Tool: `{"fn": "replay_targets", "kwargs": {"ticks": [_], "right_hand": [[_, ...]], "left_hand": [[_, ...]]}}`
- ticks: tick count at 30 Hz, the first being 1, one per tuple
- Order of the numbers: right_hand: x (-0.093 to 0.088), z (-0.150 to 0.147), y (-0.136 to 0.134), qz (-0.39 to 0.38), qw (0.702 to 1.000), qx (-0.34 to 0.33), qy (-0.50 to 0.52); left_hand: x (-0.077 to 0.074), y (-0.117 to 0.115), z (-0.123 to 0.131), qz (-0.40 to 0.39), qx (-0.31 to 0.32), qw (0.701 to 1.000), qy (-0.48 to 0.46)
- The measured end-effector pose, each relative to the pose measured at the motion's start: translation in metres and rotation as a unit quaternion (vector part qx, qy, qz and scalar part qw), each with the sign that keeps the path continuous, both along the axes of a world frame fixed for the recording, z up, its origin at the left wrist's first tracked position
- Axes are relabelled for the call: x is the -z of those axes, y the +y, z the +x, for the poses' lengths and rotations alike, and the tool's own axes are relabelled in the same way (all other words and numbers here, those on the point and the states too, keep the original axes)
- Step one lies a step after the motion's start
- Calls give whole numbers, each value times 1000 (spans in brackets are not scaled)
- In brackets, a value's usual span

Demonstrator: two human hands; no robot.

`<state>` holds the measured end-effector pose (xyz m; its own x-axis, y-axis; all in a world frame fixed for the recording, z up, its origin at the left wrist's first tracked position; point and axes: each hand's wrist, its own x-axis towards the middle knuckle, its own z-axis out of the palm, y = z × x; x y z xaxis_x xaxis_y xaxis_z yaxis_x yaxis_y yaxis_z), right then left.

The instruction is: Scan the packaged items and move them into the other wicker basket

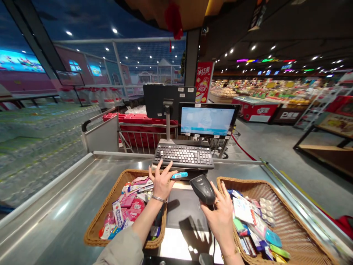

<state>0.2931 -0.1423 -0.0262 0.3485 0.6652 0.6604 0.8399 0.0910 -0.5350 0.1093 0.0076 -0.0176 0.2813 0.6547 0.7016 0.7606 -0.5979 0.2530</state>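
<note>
From my station, the head camera looks down on a supermarket checkout. The left hand is raised with its fingers spread, and a slim blue packet sits at the tip of its thumb, just in front of a black keyboard; I cannot tell whether the packet is pinched or only touching. The right hand is closed around a black handheld barcode scanner, which tilts up and toward the packet. Both hands are above a dark panel set into a stainless steel counter, between two wicker baskets. The left wicker basket is heaped with pink packets and small boxed goods, while the right wicker basket holds cards, silver blister packs and blue and green packets. A beige sleeve covers the left forearm, a metal bracelet circles the left wrist, and a gold ring sits on the right hand. Past the keyboard stand a monitor with a pale blue screen and the dark back of a second screen. Shrink-wrapped bottled water is stacked to the left, and a red chest freezer stands to the right.
</note>
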Motion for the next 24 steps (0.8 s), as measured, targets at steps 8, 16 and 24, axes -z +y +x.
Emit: {"fn": "replay_targets", "kwargs": {"ticks": [8,16,24], "right_hand": [[-1,18,-16,36,994,93,45],[4,40,-35,65,978,195,39],[6,59,-54,75,950,296,62]], "left_hand": [[-7,-5,30,7,41,999,-16],[-11,-16,64,5,103,995,-4],[-6,-24,100,9,160,987,-13]]}}
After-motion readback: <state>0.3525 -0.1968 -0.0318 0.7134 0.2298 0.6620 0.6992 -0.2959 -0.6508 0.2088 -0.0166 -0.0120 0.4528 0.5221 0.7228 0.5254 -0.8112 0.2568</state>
